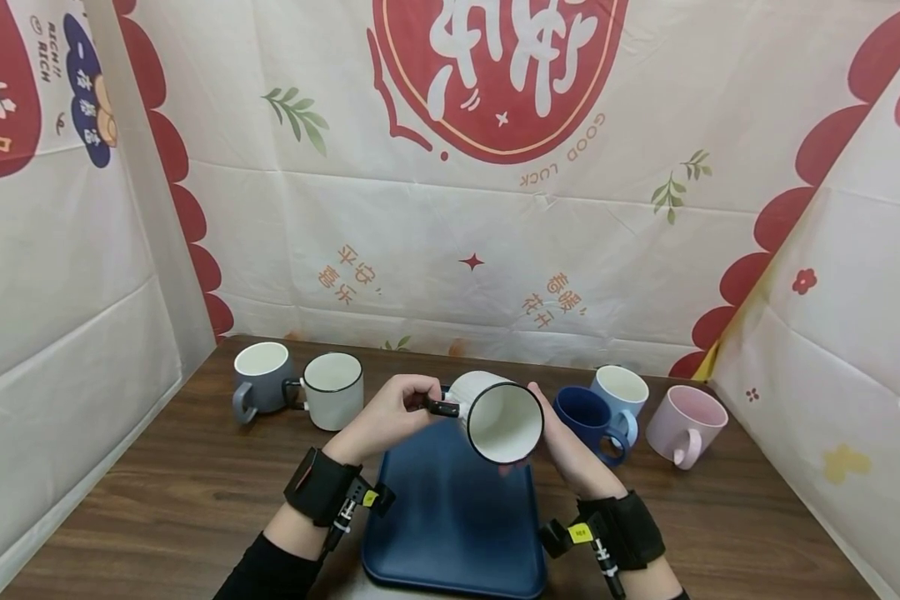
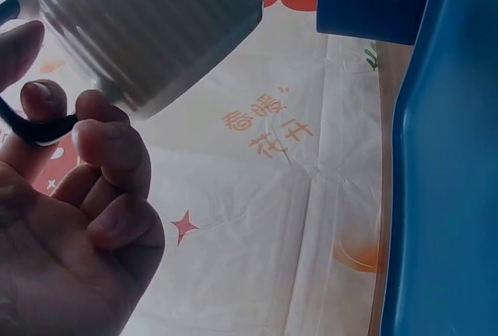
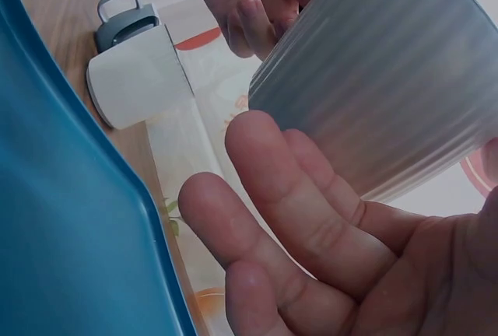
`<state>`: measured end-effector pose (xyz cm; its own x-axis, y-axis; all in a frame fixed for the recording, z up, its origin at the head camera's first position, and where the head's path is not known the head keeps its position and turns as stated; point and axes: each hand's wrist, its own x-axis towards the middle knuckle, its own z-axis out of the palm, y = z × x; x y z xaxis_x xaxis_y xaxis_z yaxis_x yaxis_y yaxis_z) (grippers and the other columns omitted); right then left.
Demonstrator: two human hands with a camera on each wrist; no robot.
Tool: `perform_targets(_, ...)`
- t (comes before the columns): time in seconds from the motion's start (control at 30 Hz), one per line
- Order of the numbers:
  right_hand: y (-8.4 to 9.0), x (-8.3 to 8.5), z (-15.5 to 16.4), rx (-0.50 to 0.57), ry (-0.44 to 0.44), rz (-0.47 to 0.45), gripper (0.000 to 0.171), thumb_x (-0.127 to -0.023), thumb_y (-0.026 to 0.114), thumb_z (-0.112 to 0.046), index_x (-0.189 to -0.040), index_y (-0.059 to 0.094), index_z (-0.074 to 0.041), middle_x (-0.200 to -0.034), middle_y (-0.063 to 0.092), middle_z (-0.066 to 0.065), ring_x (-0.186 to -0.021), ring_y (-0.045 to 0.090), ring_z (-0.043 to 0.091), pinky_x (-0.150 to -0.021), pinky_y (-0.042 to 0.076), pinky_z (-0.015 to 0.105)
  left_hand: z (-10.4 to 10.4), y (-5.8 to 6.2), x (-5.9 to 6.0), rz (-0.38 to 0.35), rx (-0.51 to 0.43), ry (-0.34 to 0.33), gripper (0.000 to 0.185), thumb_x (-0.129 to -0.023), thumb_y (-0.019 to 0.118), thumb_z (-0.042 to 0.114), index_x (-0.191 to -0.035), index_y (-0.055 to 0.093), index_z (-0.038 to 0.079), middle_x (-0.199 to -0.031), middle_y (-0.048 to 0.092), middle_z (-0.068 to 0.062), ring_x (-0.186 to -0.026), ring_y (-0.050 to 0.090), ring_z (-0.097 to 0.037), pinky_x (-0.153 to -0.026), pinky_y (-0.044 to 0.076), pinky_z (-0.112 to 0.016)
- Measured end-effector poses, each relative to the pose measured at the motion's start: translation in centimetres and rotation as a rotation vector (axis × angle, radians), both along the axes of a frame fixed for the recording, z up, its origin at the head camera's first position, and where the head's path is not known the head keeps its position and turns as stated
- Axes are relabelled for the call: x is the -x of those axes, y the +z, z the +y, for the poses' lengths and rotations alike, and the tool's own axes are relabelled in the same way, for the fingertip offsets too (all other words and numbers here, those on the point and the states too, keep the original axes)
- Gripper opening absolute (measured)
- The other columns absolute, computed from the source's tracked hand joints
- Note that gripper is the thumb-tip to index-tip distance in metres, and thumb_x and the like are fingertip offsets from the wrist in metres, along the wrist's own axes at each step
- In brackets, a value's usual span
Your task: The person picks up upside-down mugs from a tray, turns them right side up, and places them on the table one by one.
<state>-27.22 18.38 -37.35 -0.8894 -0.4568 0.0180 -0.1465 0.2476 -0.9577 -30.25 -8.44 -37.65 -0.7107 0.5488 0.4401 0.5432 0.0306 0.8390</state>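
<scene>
A white ribbed mug (image 1: 461,392) with a black rim and black handle is tilted over the blue tray (image 1: 457,517), its mouth turned toward the head camera. My left hand (image 1: 401,417) grips the handle (image 2: 47,130), its fingers curled through and around the loop. On the other side, my right hand (image 1: 570,446) lies along the mug's wall. In the right wrist view its fingers (image 3: 311,227) are fairly straight, with the foremost ones against the ribbed side. Part of that hand is hidden behind the mug in the head view.
At the left stand a grey mug (image 1: 270,392) and a white black-rimmed mug (image 1: 336,404). To the right are a dark blue mug (image 1: 581,425), a light blue mug (image 1: 633,408) and a pink mug (image 1: 667,429). Printed cloth walls (image 1: 450,317) enclose the wooden table (image 1: 195,492).
</scene>
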Motion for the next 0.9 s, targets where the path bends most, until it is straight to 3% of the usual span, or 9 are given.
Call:
perform_targets(0.17, 0.16, 0.02, -0.09, 0.003, 0.003, -0.006, 0.085, -0.101, 0.009, -0.065, -0.135, 0.05, 0.0, -0.086, 0.071, 0.018, -0.079, 0.07, 0.04, -0.086, 0.05, 0.048, 0.12, 0.04, 0.02, 0.004, 0.009, 0.001, 0.025, -0.094, 0.065, 0.004, -0.073, 0.053, 0.007, -0.076, 0.046, -0.002, -0.067, 0.045, -0.015, -0.067, 0.038, -0.029)
perform_targets(0.4, 0.1, -0.13, 0.08, -0.006, 0.024, 0.024, 0.08, -0.104, 0.006, -0.058, -0.137, 0.047, 0.003, -0.094, 0.072, 0.014, -0.081, 0.071, 0.038, -0.097, 0.044, 0.053, 0.38, -0.09, 0.01, -0.037, -0.013, -0.05, 0.025, -0.096, 0.06, 0.002, -0.072, 0.052, 0.0, -0.077, 0.052, -0.002, -0.071, 0.049, -0.02, -0.069, 0.041, -0.03)
perform_targets(0.5, 0.06, -0.11, 0.14, 0.009, 0.035, 0.018, 0.083, -0.102, 0.005, -0.061, -0.135, 0.049, 0.002, -0.09, 0.071, 0.015, -0.079, 0.071, 0.035, -0.088, 0.049, 0.053, 0.35, -0.08, -0.05, -0.045, 0.006, -0.034, 0.021, -0.096, 0.06, 0.002, -0.076, 0.06, -0.002, -0.077, 0.056, -0.001, -0.07, 0.051, -0.017, -0.068, 0.043, -0.03)
perform_targets(0.63, 0.04, -0.02, 0.29, 0.025, 0.072, 0.003, 0.087, -0.101, 0.0, -0.061, -0.122, 0.058, 0.002, -0.084, 0.071, 0.012, -0.078, 0.071, 0.028, -0.076, 0.052, 0.049, 0.21, -0.04, -0.06, -0.08, 0.003, -0.031, 0.027, -0.099, 0.059, 0.006, -0.075, 0.063, -0.005, -0.068, 0.053, -0.002, -0.064, 0.047, -0.015, -0.066, 0.04, -0.03)
perform_targets(0.73, 0.03, 0.1, 0.39, 0.026, 0.102, -0.008, 0.089, -0.101, -0.002, -0.059, -0.109, 0.062, 0.002, -0.084, 0.071, 0.009, -0.078, 0.071, 0.024, -0.074, 0.052, 0.044, 0.22, -0.08, -0.04, -0.116, -0.018, -0.047, 0.036, -0.101, 0.057, 0.011, -0.069, 0.058, -0.005, -0.064, 0.048, -0.004, -0.062, 0.042, -0.015, -0.065, 0.035, -0.03)
perform_targets(0.9, 0.11, 0.15, 0.45, 0.026, 0.137, -0.009, 0.092, -0.102, -0.004, -0.057, -0.104, 0.062, 0.007, -0.084, 0.072, 0.008, -0.078, 0.071, 0.023, -0.072, 0.053, 0.04, 0.24, -0.2, -0.04, -0.145, -0.025, -0.033, 0.042, -0.103, 0.055, 0.016, -0.067, 0.055, -0.004, -0.062, 0.048, -0.004, -0.06, 0.042, -0.015, -0.063, 0.035, -0.028)
